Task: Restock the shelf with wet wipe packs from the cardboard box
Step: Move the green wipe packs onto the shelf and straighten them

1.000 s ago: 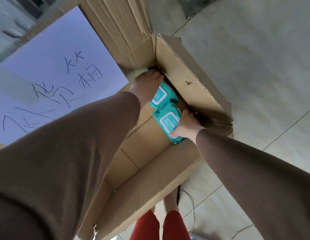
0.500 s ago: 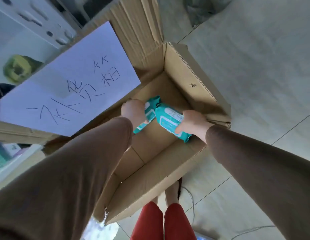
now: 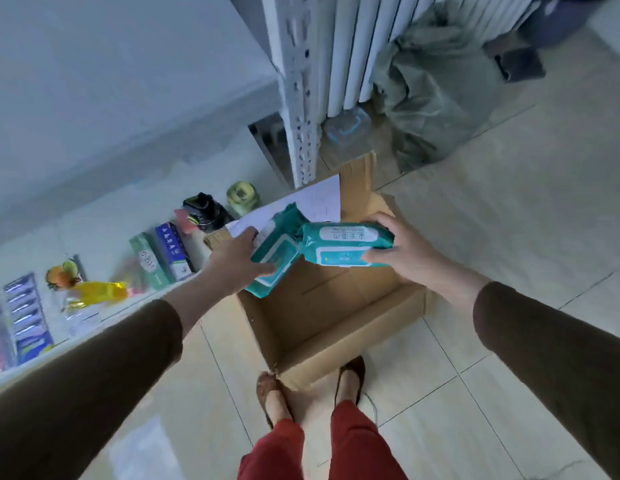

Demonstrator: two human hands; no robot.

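Each hand grips a wipe pack above the cardboard box rim.

Two teal wet wipe packs held above the open cardboard box

The left pack is tilted steeply, one end down, its white label facing up; the right pack lies nearly level, its white flap label facing up, its left end touching the left pack. The brown box stands on the tiled floor beside the white shelf, flaps open.
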